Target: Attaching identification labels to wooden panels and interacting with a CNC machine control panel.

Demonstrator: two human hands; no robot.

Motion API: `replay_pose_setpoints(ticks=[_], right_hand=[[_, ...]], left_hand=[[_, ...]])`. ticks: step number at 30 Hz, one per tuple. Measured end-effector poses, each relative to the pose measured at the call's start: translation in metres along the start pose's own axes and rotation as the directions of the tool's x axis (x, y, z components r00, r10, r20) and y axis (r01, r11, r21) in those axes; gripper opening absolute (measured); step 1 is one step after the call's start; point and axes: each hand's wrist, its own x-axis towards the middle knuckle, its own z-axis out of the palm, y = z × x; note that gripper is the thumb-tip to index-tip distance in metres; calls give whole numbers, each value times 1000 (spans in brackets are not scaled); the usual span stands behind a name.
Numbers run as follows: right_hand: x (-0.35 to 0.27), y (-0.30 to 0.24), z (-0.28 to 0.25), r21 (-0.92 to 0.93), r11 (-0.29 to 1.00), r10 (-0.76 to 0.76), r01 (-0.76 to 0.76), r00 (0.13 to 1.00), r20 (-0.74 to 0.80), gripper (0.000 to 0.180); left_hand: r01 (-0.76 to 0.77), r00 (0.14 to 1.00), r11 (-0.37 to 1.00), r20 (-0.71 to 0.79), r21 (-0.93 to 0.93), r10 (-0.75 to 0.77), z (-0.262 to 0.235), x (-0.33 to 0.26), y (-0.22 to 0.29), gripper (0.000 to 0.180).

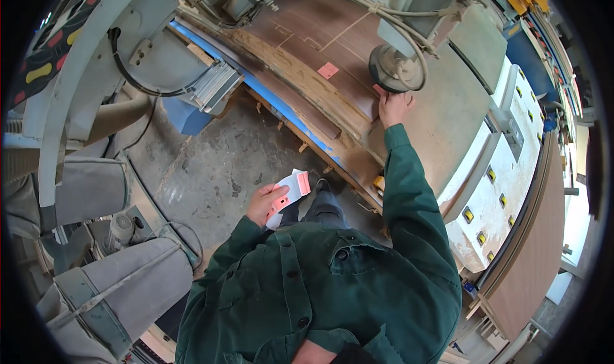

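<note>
My left hand (259, 205) is closed on a bundle of white and pink label sheets (289, 191), held low in front of my body. My right arm reaches forward over the machine bed. On the brown panel (300, 28), my right hand (394, 110) rests with its fingers apart, right beside a round dark machine head (387, 69). A fingertip there touches a small pink label at the panel's edge; the head hides part of the fingers. Another pink label (328, 70) lies flat on the panel, to the left of that hand. Thin routed lines mark the panel's surface.
A dusty wooden ledge (288, 63) and a blue strip (272, 99) run along the near side of the bed. To the right stands a white roller table (470, 236). Grey covered machine parts (128, 287) fill the lower left. Cables (384, 9) hang over the panel.
</note>
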Motion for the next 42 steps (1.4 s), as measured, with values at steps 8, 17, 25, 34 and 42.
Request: replay_pose_setpoints(ticks=[8, 17, 25, 34, 42], right_hand=[[0, -29, -3, -238, 941, -251, 241, 968, -12, 32], [-4, -29, -38, -41, 997, -56, 66, 976, 212, 53], [-205, -138, -142, 903, 430, -679, -5, 657, 327, 56], [-301, -122, -216, 775, 388, -419, -498, 654, 630, 15], [-325, -102, -249, 695, 417, -310, -585, 628, 714, 16]], left_hand=[[-24, 998, 1000, 54, -12, 24, -8, 2, 5, 18], [-93, 995, 993, 47, 70, 90, -16, -14, -4, 15], [-206, 948, 828, 316, 522, 37, -25, -63, 1, 20], [-636, 769, 214, 633, 741, 94, -53, -105, 42, 26], [-561, 806, 516, 569, 647, 163, -68, -144, 18, 16]])
